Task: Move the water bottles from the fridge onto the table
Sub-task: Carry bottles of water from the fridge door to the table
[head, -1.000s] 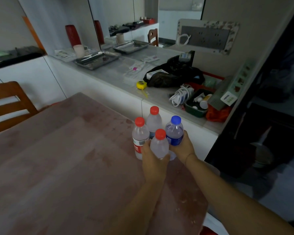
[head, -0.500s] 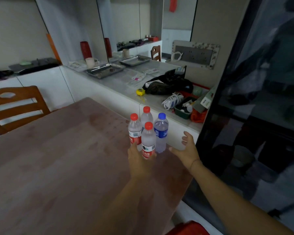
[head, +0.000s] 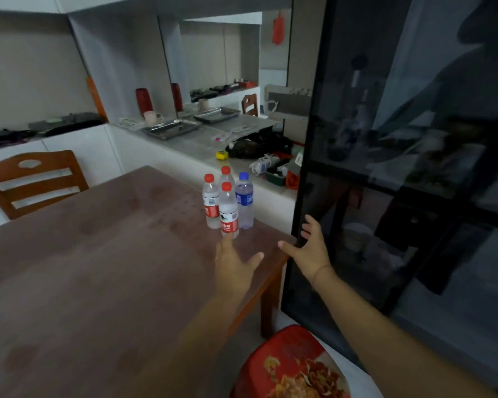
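Several water bottles stand upright in a tight cluster near the far right corner of the brown table (head: 98,268): three with red caps, the nearest one (head: 228,211) in front, and one with a blue cap (head: 244,201) on the right. My left hand (head: 233,264) hovers open just in front of the nearest bottle, fingers spread, holding nothing. My right hand (head: 311,248) is open too, off the table's right edge, against the dark glass door of the fridge (head: 400,173).
A wooden chair (head: 35,179) stands at the table's far left. Behind the table runs a white counter (head: 190,145) with metal trays, a black bag, cables and a small green bin. A red stool (head: 293,366) sits low at the table's right.
Both hands have let go of the bottles and drawn back toward me. The right hand has swung right to the fridge door. The bottles stay standing.
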Tool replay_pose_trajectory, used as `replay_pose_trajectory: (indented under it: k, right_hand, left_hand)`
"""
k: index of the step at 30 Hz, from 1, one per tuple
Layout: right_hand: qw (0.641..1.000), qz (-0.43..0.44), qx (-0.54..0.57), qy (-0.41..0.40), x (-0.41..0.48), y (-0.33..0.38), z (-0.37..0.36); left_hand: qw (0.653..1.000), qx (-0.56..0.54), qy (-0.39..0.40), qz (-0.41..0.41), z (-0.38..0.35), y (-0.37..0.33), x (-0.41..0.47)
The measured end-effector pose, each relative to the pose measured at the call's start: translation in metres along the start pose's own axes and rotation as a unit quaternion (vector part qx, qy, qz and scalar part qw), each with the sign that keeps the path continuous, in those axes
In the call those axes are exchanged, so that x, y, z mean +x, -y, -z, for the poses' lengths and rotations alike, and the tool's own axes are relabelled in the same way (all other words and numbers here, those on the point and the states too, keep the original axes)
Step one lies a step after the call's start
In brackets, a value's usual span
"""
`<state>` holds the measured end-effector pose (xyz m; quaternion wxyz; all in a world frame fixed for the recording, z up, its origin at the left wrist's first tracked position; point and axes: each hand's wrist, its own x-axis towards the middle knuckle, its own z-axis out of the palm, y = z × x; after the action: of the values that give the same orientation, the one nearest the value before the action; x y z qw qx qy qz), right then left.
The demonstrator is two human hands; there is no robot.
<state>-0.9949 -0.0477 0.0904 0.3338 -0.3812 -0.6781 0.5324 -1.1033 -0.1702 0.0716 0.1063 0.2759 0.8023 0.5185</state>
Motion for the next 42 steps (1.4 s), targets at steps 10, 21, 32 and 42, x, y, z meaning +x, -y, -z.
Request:
replay_pose_trajectory:
  k: [10, 21, 32, 42]
  right_hand:
    - [0.995, 0.041, -0.014, -0.093, -0.146, 0.029, 0.06]
    - [0.977, 0.026, 0.006, -0.212, -0.374, 0.043, 0.09]
    - [0.926, 0.046, -0.022, -0.373, -0.554, 0.064, 0.205]
    - [0.871, 0.05, -0.071, -0.484, -0.731, 0.063, 0.368]
  left_hand:
    - [0.989, -0.034, 0.105, -0.093, 0.03, -0.037, -0.103]
    - [0.957, -0.014, 0.222, -0.186, 0.084, -0.05, -0.277]
    - [0.889, -0.078, 0.347, -0.289, 0.066, -0.138, -0.463]
    - [0.841, -0.124, 0.422, -0.316, 0.014, -0.221, -0.66]
